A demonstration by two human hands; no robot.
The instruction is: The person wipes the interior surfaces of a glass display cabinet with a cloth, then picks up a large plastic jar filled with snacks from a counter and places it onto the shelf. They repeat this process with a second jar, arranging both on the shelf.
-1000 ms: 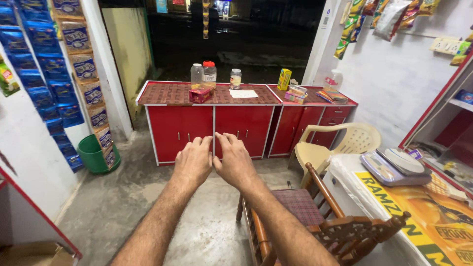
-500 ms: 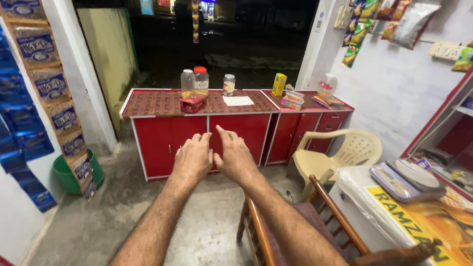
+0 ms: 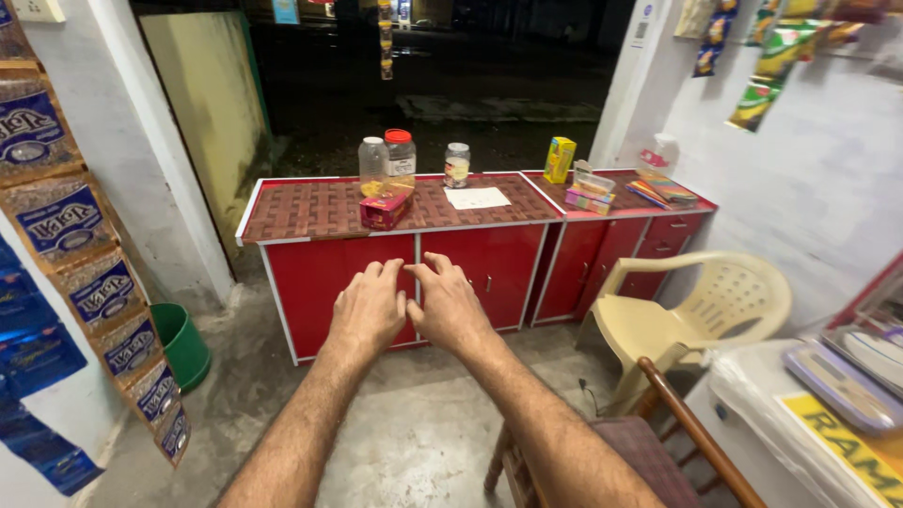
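Note:
My left hand (image 3: 369,307) and my right hand (image 3: 447,303) are stretched out side by side in front of me, palms down, thumbs touching, fingers loosely spread. Neither holds anything. They hover in the air before a red counter (image 3: 310,209) with a brown woven-pattern top. On the counter stand three plastic jars (image 3: 400,158), a small red box (image 3: 386,209), a white sheet of paper (image 3: 477,198) and a yellow carton (image 3: 560,159).
A cream plastic chair (image 3: 696,306) stands right of the counter. A wooden chair (image 3: 649,442) is close at my lower right. A green bucket (image 3: 179,343) sits by the left wall under hanging snack packets (image 3: 66,221). A weighing scale (image 3: 842,376) lies far right.
The view has moved closer to the counter and turned slightly right. My hands stay together, now lower in the frame with fingers more relaxed.

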